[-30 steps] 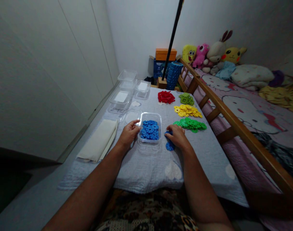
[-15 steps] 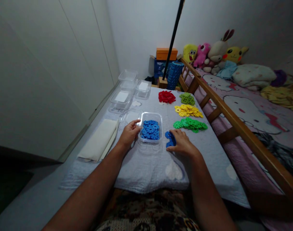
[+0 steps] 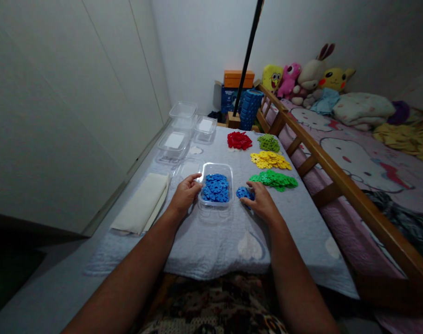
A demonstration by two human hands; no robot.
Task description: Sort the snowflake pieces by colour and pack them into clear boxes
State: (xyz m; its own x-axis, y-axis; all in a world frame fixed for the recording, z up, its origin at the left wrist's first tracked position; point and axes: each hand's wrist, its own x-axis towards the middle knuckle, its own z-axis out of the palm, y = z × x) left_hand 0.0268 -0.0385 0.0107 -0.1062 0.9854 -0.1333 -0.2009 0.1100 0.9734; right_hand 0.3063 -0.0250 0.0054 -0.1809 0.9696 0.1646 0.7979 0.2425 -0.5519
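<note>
right hand [image 3: 262, 198] has narrowed, curled around blue pieces [image 3: 243, 192].

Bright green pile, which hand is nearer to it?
Right. The right hand is just in front of the bright green pile; the left hand is farther off, at the left side of the clear container.

The discs [image 3: 215, 189] inside the clear, colourless tub [image 3: 216, 204] are blue, and so are the loose discs [image 3: 243, 192] beside it. Among the piles, one is bright green [image 3: 276, 180], one yellow [image 3: 270, 160], one lime green [image 3: 268, 143] and one red [image 3: 239, 140]. The tablecloth [image 3: 211, 250] is pale grey-blue with whitish heart shapes; the folded cloth [image 3: 138, 204] is cream. The bedsheet [image 3: 340, 148] is pink, patterned with large white cartoon figures, and the bed rail [image 3: 336, 170] is orange-brown. The person's clothing [image 3: 214, 306] shows dark, brown and tan blotches.
</note>
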